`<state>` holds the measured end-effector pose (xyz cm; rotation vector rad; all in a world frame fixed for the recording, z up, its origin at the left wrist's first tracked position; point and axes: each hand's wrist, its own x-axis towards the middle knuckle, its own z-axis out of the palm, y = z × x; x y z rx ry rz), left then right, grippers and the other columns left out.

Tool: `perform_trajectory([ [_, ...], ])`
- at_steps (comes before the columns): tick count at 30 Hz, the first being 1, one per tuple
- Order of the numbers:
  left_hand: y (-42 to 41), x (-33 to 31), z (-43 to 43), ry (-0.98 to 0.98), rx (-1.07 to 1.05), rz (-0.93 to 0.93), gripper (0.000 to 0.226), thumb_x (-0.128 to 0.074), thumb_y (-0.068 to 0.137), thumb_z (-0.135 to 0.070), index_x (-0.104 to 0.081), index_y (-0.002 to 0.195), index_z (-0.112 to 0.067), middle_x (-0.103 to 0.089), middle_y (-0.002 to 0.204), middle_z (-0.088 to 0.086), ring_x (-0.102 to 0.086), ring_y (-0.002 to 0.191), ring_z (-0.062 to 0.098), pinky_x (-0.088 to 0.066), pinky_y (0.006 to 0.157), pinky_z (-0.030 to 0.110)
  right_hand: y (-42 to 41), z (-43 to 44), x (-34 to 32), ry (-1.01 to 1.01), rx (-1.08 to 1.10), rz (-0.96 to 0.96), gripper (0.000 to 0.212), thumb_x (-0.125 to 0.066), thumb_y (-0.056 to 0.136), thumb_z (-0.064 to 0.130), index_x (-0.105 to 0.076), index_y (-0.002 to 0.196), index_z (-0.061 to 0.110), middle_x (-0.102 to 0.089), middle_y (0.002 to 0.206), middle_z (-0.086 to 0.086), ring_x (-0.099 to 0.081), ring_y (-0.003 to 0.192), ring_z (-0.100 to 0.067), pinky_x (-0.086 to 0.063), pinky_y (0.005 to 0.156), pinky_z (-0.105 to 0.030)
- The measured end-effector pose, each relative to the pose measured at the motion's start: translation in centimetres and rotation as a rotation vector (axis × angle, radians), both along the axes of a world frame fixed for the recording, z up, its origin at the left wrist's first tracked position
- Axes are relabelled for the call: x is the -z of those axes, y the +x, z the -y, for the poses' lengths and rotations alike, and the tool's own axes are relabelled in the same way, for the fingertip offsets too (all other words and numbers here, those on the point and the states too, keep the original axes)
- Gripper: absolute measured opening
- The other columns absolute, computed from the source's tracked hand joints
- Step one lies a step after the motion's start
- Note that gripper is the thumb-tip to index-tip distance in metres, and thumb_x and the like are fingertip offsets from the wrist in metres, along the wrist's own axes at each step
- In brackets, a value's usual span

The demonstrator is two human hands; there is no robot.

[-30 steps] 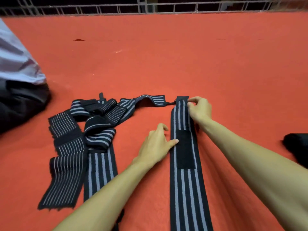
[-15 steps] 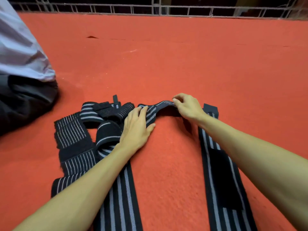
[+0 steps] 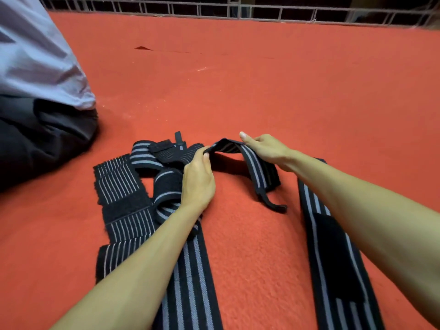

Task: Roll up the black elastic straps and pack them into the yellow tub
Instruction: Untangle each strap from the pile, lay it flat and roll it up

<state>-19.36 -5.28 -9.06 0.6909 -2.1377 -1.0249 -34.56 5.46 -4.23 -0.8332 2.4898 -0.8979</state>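
Several black elastic straps with grey stripes lie in a tangle (image 3: 133,186) on the red carpet. One strap (image 3: 252,163) is lifted off the floor between both hands; its narrow loop end (image 3: 273,204) trails down onto the carpet. My left hand (image 3: 197,179) pinches the strap at its left part. My right hand (image 3: 264,148) grips it at the raised fold. Another long strap (image 3: 333,258) with a black hook patch lies flat under my right forearm. A further striped strap (image 3: 190,282) runs under my left forearm. No yellow tub is in view.
A person in a pale shirt and dark trousers (image 3: 35,103) sits at the far left on the red carpet (image 3: 238,91). A metal railing (image 3: 238,10) runs along the carpet's far edge.
Both hands left the flat right-hand strap and moved left to the tangle. They took hold of a strap's end and lifted it off the carpet. The camera view shifted left.
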Motion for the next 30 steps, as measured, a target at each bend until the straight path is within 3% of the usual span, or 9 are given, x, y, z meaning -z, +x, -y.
perform_trajectory([
  [2,0.6,-0.4,0.0,0.039,0.085,-0.024,0.035,-0.036,0.103,-0.011,-0.054,0.133,-0.010,-0.060,0.109,-0.003,-0.053,0.101,0.010,-0.033,0.080,0.010,1.0,-1.3,-1.2,-0.035,0.034,0.086,0.055,-0.054,0.088,0.063,-0.052,0.065,0.013,-0.046,0.054,-0.003,-0.041,0.044,-0.013,-0.030,0.046,-0.022],
  [4,1.5,-0.7,0.0,0.099,0.251,0.014,0.045,-0.044,0.093,-0.001,-0.054,0.135,-0.012,-0.055,0.129,-0.005,-0.047,0.121,0.006,-0.026,0.096,0.002,1.9,-2.8,-2.1,-0.118,0.077,0.163,0.044,-0.068,0.085,0.049,-0.060,0.062,0.012,-0.050,0.048,0.002,-0.041,0.036,-0.008,-0.031,0.039,-0.015],
  [8,4.5,-2.1,-1.3,0.101,0.466,0.038,0.062,-0.040,0.073,-0.015,-0.056,0.133,-0.012,-0.048,0.140,-0.003,-0.039,0.131,0.005,-0.023,0.113,0.016,4.6,-5.8,-2.9,-0.323,0.114,0.302,0.013,-0.077,0.082,0.019,-0.070,0.083,0.008,-0.065,0.064,-0.001,-0.056,0.051,-0.007,-0.046,0.048,-0.013],
  [11,6.3,-2.8,-3.1,-0.059,0.382,-0.029,0.042,-0.047,0.086,-0.038,-0.066,0.116,-0.016,-0.056,0.119,-0.004,-0.048,0.116,0.006,-0.034,0.106,0.024,6.9,-7.6,-2.1,-0.415,0.166,0.373,0.012,-0.077,0.081,0.014,-0.068,0.085,0.009,-0.066,0.067,-0.002,-0.059,0.054,-0.010,-0.049,0.051,-0.017],
  [16,8.3,-2.1,-6.2,-0.408,0.331,0.123,0.067,-0.040,0.080,-0.071,-0.065,0.120,-0.023,-0.053,0.114,-0.009,-0.040,0.114,0.009,-0.033,0.101,0.029,11.5,-10.0,-0.4,-0.469,0.186,0.477,0.011,-0.073,0.085,0.017,-0.066,0.082,0.009,-0.071,0.074,-0.005,-0.065,0.063,-0.014,-0.053,0.060,-0.024],
  [20,9.0,-0.9,-7.6,-0.544,0.331,0.271,0.066,-0.047,0.087,-0.062,-0.058,0.133,-0.016,-0.056,0.125,-0.001,-0.041,0.123,0.015,-0.040,0.103,0.036,13.4,-11.3,1.5,-0.534,0.205,0.537,0.020,-0.066,0.091,0.017,-0.070,0.097,-0.001,-0.073,0.091,-0.014,-0.068,0.077,-0.020,-0.057,0.076,-0.035],
  [23,9.3,-0.1,-8.5,-0.676,0.358,0.290,0.053,-0.040,0.093,-0.045,-0.065,0.123,-0.009,-0.065,0.113,0.006,-0.056,0.111,0.023,-0.054,0.084,0.043,14.1,-11.7,2.7,-0.571,0.201,0.465,0.016,-0.063,0.094,0.013,-0.069,0.097,-0.001,-0.073,0.085,-0.010,-0.067,0.075,-0.017,-0.057,0.072,-0.031],
  [27,8.8,0.0,-9.6,-0.396,0.258,0.203,0.030,-0.042,0.101,-0.027,-0.064,0.090,-0.010,-0.064,0.088,0.002,-0.059,0.091,0.022,-0.047,0.077,0.040,14.3,-11.5,3.4,-0.557,0.169,0.318,0.011,-0.059,0.095,0.008,-0.065,0.088,0.003,-0.066,0.059,0.009,-0.060,0.053,0.000,-0.047,0.052,-0.016],
  [30,8.4,-0.9,-9.3,-0.092,0.142,0.152,0.041,-0.040,0.103,-0.024,-0.039,0.063,-0.017,-0.045,0.059,-0.004,-0.046,0.058,0.017,-0.032,0.060,0.036,14.2,-11.4,3.2,-0.544,0.185,0.309,0.012,-0.059,0.095,0.007,-0.066,0.085,0.006,-0.069,0.069,0.000,-0.064,0.060,-0.006,-0.052,0.057,-0.020],
])
